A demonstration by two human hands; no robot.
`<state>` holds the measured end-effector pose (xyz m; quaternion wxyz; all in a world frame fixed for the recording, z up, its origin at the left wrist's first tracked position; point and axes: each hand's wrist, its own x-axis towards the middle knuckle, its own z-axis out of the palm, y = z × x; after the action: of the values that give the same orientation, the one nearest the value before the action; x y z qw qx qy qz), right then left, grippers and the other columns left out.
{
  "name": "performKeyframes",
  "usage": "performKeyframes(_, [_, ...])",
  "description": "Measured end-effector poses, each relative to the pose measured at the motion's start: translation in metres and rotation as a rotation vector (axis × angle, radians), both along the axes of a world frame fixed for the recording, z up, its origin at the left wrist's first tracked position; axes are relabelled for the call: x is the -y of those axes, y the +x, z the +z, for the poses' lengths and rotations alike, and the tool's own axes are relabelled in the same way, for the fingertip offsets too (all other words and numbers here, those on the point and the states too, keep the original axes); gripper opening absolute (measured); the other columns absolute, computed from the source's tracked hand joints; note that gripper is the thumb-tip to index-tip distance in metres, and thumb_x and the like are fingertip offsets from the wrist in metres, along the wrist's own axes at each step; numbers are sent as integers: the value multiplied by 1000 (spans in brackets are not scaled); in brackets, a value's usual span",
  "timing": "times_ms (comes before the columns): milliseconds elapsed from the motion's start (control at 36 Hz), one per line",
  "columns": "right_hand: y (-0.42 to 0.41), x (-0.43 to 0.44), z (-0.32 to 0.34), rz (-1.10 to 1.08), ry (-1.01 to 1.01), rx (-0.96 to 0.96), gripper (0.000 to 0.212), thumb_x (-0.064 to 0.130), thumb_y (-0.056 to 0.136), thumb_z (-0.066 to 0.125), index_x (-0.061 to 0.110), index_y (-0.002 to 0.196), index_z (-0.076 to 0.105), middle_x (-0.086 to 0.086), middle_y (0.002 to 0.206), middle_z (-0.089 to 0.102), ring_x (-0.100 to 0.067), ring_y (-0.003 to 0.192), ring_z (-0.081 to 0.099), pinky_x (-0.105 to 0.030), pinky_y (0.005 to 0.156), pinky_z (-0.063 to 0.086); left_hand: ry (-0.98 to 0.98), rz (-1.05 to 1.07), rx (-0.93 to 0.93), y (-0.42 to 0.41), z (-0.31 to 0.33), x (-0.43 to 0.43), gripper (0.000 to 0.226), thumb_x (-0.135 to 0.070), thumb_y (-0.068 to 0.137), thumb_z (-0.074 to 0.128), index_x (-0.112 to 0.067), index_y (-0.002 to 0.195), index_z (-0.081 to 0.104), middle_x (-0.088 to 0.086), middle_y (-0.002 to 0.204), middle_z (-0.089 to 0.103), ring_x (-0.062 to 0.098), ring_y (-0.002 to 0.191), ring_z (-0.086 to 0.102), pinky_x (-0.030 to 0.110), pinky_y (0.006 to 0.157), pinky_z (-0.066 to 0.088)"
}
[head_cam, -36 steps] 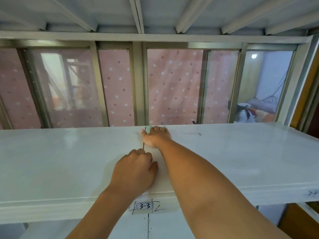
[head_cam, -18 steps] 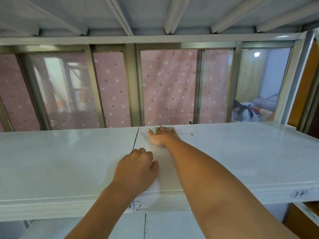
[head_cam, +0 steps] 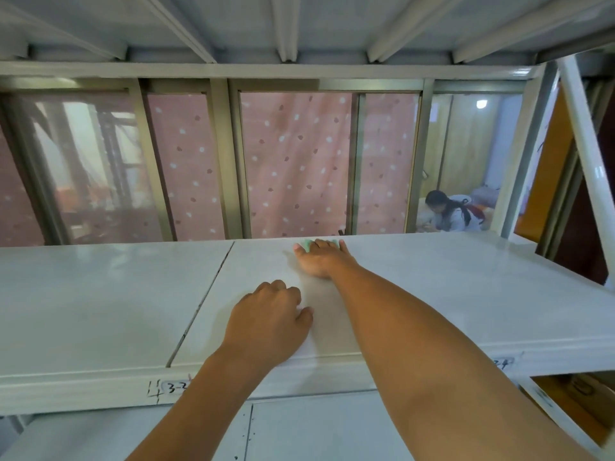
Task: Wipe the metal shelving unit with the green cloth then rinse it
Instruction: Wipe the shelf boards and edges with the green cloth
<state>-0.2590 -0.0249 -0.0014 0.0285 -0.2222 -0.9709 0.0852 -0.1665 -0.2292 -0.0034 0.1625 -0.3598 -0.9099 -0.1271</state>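
A: Since the earlier frame our right hand slides the green cloth rightward, away from the seam, along the back edge of the shelf.

B: Fingers flat, pressing the cloth. Left hand curled, empty, propped near the front lip. Wiping step, we judge.

A: Next we need more passes, rightward and forward. Rinsing comes later.
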Motion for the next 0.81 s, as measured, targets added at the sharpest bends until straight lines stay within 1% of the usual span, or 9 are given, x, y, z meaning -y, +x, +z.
performKeyframes(194, [11,-17,-2,-21,1,-2,78,62,96,1,17,158,10,-5,165,10,-22,152,5,-43,121,-8,29,-15,-20,3,-6,0,36,-45,96,43,-21,110,66,-4,110,61,18,104,56,32,84,48])
performKeyframes(250, [12,-15,-2,-24,1,-6,78,63,96,1,17,158,11,-5,165,10,-22,152,5,-43,122,-6,26,-29,-36,3,-7,-1,34,-44,96,43,-21,104,66,-4,104,61,19,100,56,32,81,47])
performKeyframes(333, [13,-12,2,-32,4,13,77,62,97,3,16,158,10,-6,165,9,-23,152,5,-41,122,-5,42,-50,-75,5,-8,-5,29,-39,94,41,-21,88,63,-4,93,58,20,93,55,33,75,45])
performKeyframes(417, [15,-11,3,-27,7,15,76,61,98,4,15,158,11,-7,165,10,-24,152,6,-41,122,-3,64,-124,-76,8,-8,-10,26,-31,93,41,-22,81,61,-5,86,56,18,83,53,33,71,47])
performKeyframes(500, [17,-14,0,-13,-2,-2,77,62,97,3,16,158,10,-6,165,9,-23,152,5,-43,122,-4,55,-188,-67,12,-7,-15,25,-27,93,40,-21,80,61,-6,85,56,18,81,52,36,70,49])
performKeyframes(583, [20,-21,0,0,-10,-5,77,63,97,1,18,158,9,-5,165,8,-23,152,4,-44,122,-5,52,-220,-35,16,-2,-25,22,-25,90,43,-20,81,63,-6,85,58,18,80,54,34,68,49])
performKeyframes(667, [24,-30,1,25,1,-6,75,62,97,1,20,158,10,-4,165,9,-23,152,5,-45,122,-5,33,-247,-26,23,2,-39,23,-28,89,45,-24,91,68,-7,90,60,17,85,57,33,68,50])
performKeyframes(806, [32,-57,-1,59,11,-1,75,62,96,0,20,158,10,-3,165,9,-23,152,5,-46,121,-6,15,-237,-29,40,3,-70,24,-31,91,45,-26,92,68,-8,89,59,15,83,56,32,67,48])
